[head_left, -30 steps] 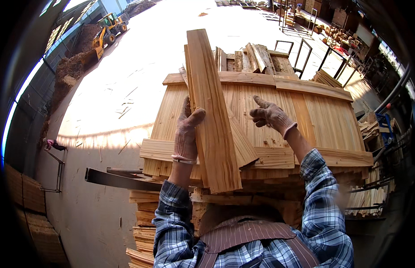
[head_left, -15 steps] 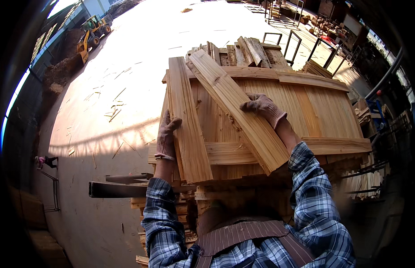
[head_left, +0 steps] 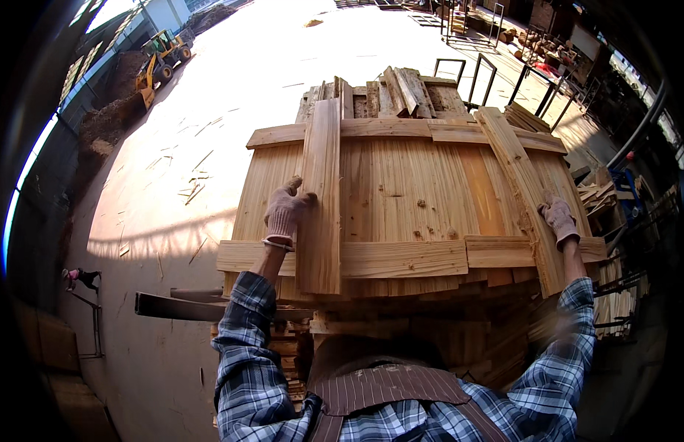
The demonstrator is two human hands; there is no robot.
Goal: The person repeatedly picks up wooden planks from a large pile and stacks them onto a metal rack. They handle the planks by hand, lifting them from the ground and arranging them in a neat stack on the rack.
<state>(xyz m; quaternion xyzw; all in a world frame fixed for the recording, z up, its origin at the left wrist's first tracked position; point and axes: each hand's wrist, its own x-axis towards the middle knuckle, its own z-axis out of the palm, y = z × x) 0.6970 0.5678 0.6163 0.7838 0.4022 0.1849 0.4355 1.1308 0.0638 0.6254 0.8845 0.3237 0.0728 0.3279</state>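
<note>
Head view: left plank (head_left: 321, 221) lies lengthwise across the pile's (head_left: 430, 191) front rail (head_left: 401, 258) and back rail (head_left: 390, 128), near end overhanging. Right plank (head_left: 508, 158) slants over both rails nr. the pile's right side. Left hand (head_left: 285, 212): gloved, fingers part-curled at left plank's outer edge, approx. mid-length; can't tell if it's pinching. Right hand (head_left: 559, 219): gloved, at right plank's outer edge, a bit this side of mid; underside hidden, so can't tell there either. Handling, prob.: dry sawn wood, stiff, fairly light, v. little flex; grain gives decent friction, but splinter risk, esp. edges. Best hold: long edges nr. mid-length, thumb on top, fingers under, for balance.
</note>
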